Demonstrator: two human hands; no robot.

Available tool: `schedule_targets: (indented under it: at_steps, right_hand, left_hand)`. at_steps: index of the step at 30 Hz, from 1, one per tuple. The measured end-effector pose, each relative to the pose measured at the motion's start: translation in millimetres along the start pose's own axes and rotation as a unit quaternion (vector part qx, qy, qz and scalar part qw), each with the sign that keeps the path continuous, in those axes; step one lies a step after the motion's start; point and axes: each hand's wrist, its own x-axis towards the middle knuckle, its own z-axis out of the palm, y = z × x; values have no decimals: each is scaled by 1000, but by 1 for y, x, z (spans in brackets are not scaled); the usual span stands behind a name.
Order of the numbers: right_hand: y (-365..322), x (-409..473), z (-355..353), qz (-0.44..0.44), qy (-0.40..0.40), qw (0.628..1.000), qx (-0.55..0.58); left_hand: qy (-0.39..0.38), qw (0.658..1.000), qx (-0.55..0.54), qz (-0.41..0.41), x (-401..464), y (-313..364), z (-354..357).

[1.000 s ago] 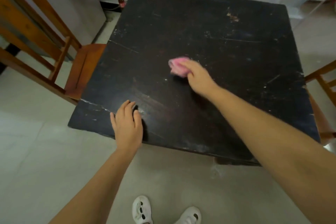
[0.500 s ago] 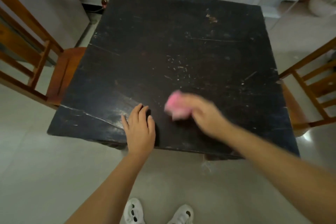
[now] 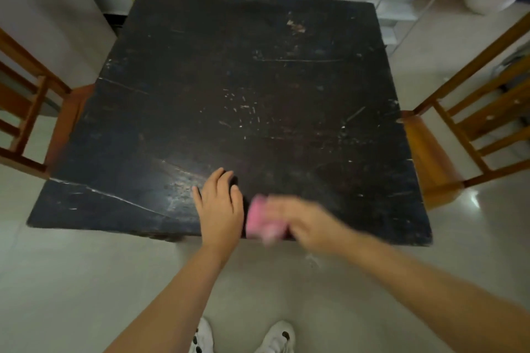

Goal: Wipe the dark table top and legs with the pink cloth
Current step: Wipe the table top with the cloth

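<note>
Pink cloth (image 3: 259,221) gripped by right hand (image 3: 298,222), table (image 3: 258,89) near edge.

Pink cloth (image 3: 259,219) is gripped by the blurry right hand (image 3: 304,223) at the dark table (image 3: 229,80) edge, left hand (image 3: 219,208) laid flat beside it.

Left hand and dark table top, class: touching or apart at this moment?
Touching. The head view shows the left hand lying flat, fingers straight, on the dark table top near its front edge, with no gap beneath the palm.
</note>
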Motion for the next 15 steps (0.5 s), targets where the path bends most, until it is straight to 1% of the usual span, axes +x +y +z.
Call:
schedule_targets:
  at_steps: [1,2,3,5,6,7,9,10,11,12,13,14,15]
  right_hand:
    - [12,21,-25,39,69,997,-3]
    - [29,46,-52,75,133,988,-29]
    - [47,69,-75,103,157,980,-68]
    - [74,92,-91,131,123,978,-103]
    - [80,87,-85,129,104,979,-117]
    - [80,73,-73,111,96,980,-135]
    - [72,22,-39,47,90,985,-140]
    - [64,-9,-23,15,72,988,-137]
    - [57,-41,-8,-4,28,990,-137]
    - [52,-68,-1,-14,-14,991,-130]
    - [46,-88,-6,-5,-49,993,-107]
    - [42,-96,-20,12,-50,996,-69]
    - [39,-92,-40,41,-23,999,-27]
  left_hand:
    - [-2,1000,0,3,-1,8,6]
    - [-4,1000,5,5,-3,14,12]
    - [-6,1000,14,7,-5,20,18]
    - [-10,999,42,9,-9,29,28]
    - [-17,998,62,12,-11,32,32]
    - [-27,996,85,21,-13,33,35]
    - [-35,989,134,45,-16,32,39]
    - [-34,987,148,48,-16,32,40]
    - [-35,986,156,47,-15,32,40]
    - [-38,985,162,46,-15,33,40]
    - [-39,984,166,46,-15,34,40]
    - [-39,983,171,48,-15,35,40]
    - [-41,983,173,47,-15,35,40]
